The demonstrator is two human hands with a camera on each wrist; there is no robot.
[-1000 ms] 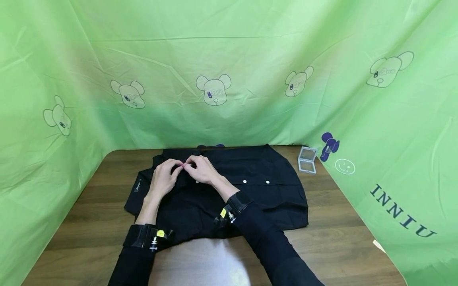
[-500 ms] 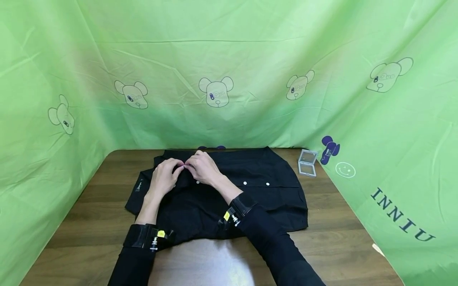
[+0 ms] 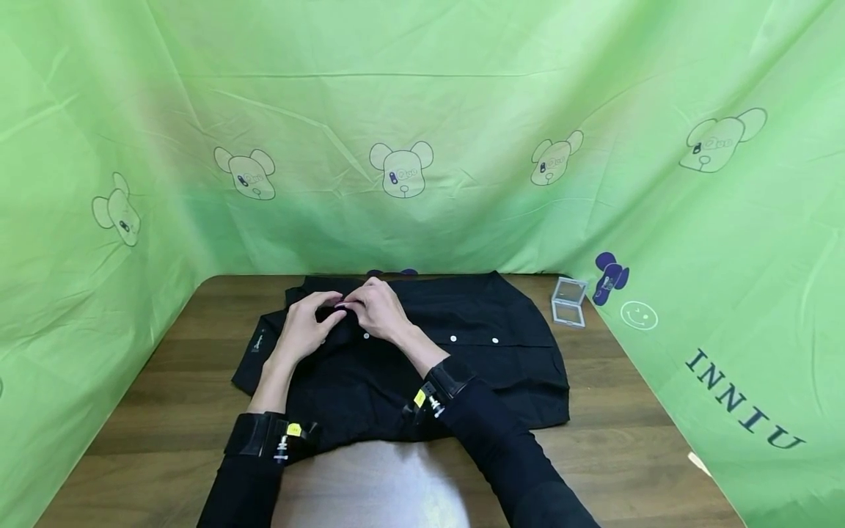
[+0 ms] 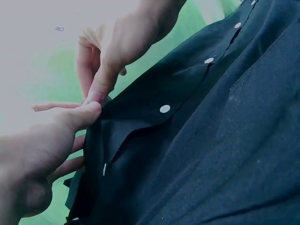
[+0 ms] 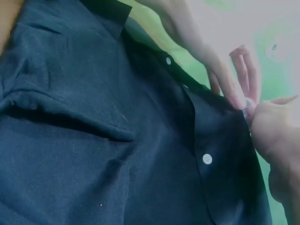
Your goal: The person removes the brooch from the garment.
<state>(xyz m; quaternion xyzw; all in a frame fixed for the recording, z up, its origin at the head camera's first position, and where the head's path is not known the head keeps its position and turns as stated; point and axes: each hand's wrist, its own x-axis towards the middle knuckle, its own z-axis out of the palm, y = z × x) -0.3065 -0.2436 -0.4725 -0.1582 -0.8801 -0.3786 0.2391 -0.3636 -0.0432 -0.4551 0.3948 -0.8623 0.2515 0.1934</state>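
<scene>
Black, as a shirt [image 3: 515,381] with white buttons [image 3: 453,338], lies mostly flat on the wooden table [image 3: 627,425]. Is pinched at a raised edge by the right hand [image 3: 379,306], held there by the left hand [image 3: 304,323], fingers bent. Stays put since half a second ago, with left thumb and forefinger parted wider.

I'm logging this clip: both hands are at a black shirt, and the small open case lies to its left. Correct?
Not quite: the small open case lies to the right of the black shirt, as the head view shows.
</scene>
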